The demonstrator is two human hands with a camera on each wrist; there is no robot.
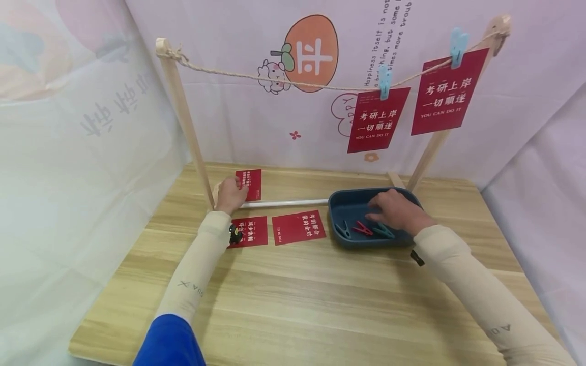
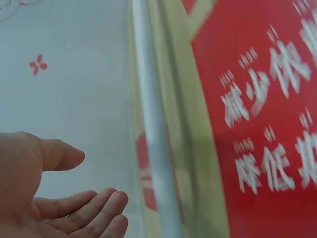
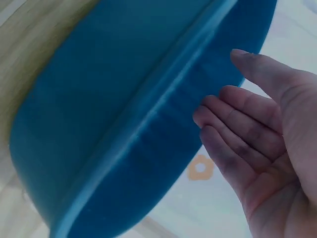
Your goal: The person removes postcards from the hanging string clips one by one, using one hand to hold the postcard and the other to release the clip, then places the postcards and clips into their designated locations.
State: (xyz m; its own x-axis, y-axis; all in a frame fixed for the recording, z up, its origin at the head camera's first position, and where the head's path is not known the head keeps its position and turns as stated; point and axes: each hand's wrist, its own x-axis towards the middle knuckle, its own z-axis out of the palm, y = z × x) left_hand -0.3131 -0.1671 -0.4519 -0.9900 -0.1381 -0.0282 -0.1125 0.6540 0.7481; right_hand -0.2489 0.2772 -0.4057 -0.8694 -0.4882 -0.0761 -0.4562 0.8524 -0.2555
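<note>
My left hand hovers at the back red card, fingers overlapping its left part in the head view. In the left wrist view its thumb stands apart from loosely bent fingers, nothing between them. Two more red cards with white lettering lie nearer, a left one partly behind the wrist and a middle one. Over the dark blue basin, my right hand has its thumb and fingers apart, holding nothing. Inside the basin are a red clothespin, a green one and a dark bluish one.
A twine line spans two wooden posts, the left post beside my left hand. From it hang two red cards, one lower and one higher, on light blue clothespins. A white rod runs low between the posts.
</note>
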